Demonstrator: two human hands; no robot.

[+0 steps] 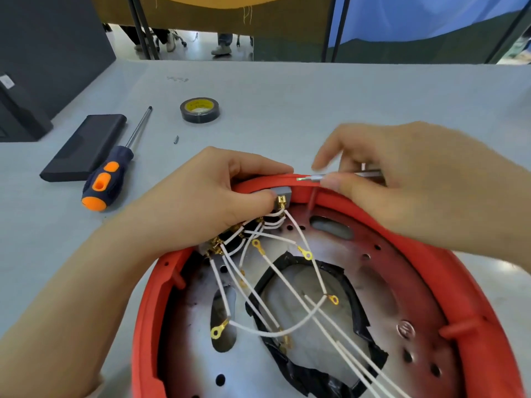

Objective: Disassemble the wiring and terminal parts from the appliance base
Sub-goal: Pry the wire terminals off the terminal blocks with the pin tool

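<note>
Head view is showing the left hand [218, 191] pinching the grey terminal block [283, 193] at the red base's [431, 254] far rim while the right hand [396, 179] is gripping a slim tool [319, 177], so bracing the block and prying gently should be sparing the white wires [287, 285].

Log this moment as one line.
left hand pinches terminal block at base rim | right hand holds thin tool | screwdriver idle
</note>
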